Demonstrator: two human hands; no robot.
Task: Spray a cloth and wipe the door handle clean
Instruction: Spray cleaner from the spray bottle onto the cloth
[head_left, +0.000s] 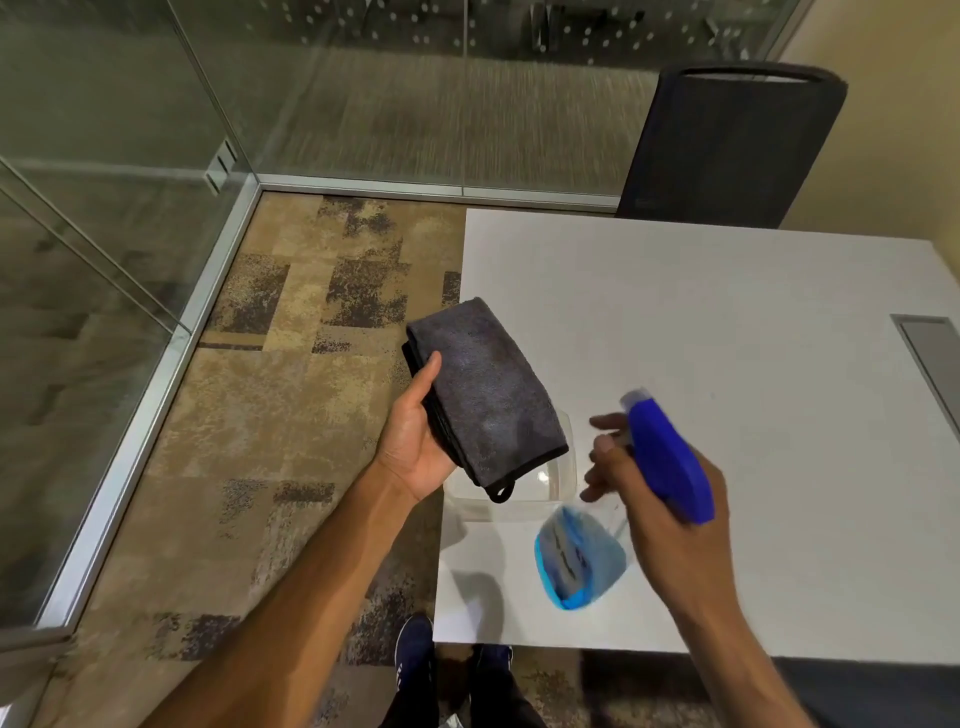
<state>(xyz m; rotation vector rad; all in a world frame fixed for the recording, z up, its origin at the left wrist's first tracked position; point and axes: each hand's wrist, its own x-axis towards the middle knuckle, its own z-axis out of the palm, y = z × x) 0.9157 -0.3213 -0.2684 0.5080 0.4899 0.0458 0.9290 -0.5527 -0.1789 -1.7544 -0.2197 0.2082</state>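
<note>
Left hand (421, 441) grip clamped on folded grey cloth (488, 395), held above bench (727, 322) edge. Right hand (660, 514) grip closed round spray bottle (582, 561), nozzle toward cloth. Step judged: spraying. Next: wipe door handle, not in view.

Folded microfibre cloth (485, 397): dark grey, black edging and loop. Spray bottle (613, 525): royal-blue trigger head, clear body, pale blue liquid, blue label. Counter (727, 322): plain white, grey inset strip at right. Carpet (291, 364): tan with dark mottled blocks. Office chair (727, 150): black mesh. Shoes (415, 660): navy.
</note>
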